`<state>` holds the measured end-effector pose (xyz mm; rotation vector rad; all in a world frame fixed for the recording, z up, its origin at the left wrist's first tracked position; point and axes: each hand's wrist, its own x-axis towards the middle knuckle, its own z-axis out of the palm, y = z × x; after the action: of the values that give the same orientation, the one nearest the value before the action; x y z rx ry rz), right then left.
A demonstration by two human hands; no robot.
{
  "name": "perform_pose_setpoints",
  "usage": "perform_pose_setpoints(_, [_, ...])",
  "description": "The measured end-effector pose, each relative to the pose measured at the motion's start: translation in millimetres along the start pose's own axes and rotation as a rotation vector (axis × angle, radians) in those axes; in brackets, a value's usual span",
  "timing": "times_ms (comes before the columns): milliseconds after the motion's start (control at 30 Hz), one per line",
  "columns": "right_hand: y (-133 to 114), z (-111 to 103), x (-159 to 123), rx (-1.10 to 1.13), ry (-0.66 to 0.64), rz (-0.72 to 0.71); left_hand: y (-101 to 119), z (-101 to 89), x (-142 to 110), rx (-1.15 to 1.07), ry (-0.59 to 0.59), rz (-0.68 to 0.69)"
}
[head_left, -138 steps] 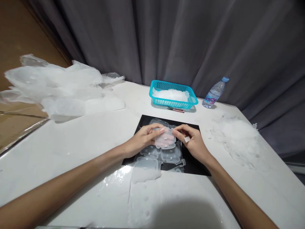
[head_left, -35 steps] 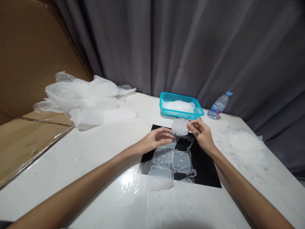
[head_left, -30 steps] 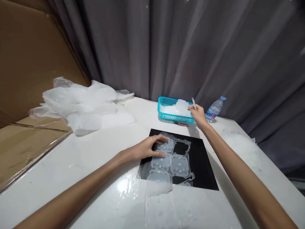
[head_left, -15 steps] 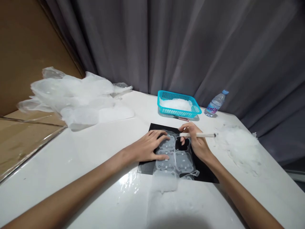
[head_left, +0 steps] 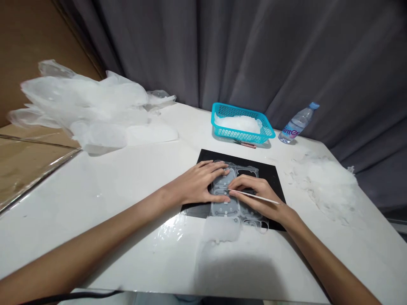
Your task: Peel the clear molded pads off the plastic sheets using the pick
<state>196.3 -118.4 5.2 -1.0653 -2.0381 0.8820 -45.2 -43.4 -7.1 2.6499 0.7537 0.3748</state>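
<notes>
A translucent plastic sheet (head_left: pixel 225 208) with rounded panels and openings lies on a black mat (head_left: pixel 274 173). My left hand (head_left: pixel 203 182) rests on the sheet's left side, fingers spread and pressing flat. In my right hand (head_left: pixel 254 190) is a slim white pen-like tool (head_left: pixel 262 198), pinched between the fingers. Its tip meets the sheet near the middle, just right of my left fingers; the tip itself is too small to make out. The right hand covers part of the sheet's right column. A loose-looking strip of the sheet curls at its lower right.
Behind the mat stands a turquoise basket (head_left: pixel 241 137) with white plastic pieces inside, a reddish cutter-like tool (head_left: pixel 246 144) before it. A water bottle (head_left: pixel 295 126) stands to its right. Translucent sheets (head_left: pixel 95 101) heap at left by cardboard (head_left: pixel 34 148); plastic scraps (head_left: pixel 327 182) lie right.
My right hand has come down and toward me from the sheet's top opening to its middle, and the tool now lies lower. My left hand stays on the sheet. The view has tilted down.
</notes>
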Motion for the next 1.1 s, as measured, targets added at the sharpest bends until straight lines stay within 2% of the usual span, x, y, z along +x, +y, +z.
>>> perform_pose_setpoints(233, [-1.8,-1.1,-2.3,-0.088,-0.032,-0.088,-2.3,4.5,-1.6,0.045,-0.023,0.003])
perform_pose_setpoints(400, [-2.1,-0.9,-0.8,-0.072,-0.002,-0.039,-1.2,4.2,-0.4,0.044,-0.041,-0.016])
perform_pose_setpoints(733, [-4.4,1.6,0.5,-0.111,-0.03,-0.022,0.6,1.8,0.8,-0.011,-0.035,-0.017])
perform_pose_setpoints(933, [-7.1,-4.0,-2.2,-0.251,-0.092,-0.122,2.5,0.4,-0.7,0.022,-0.059,-0.025])
perform_pose_setpoints(1100, [-9.3,-12.3,-7.7,-0.218,-0.068,-0.047,0.1,2.7,-0.8,-0.024,-0.033,0.007])
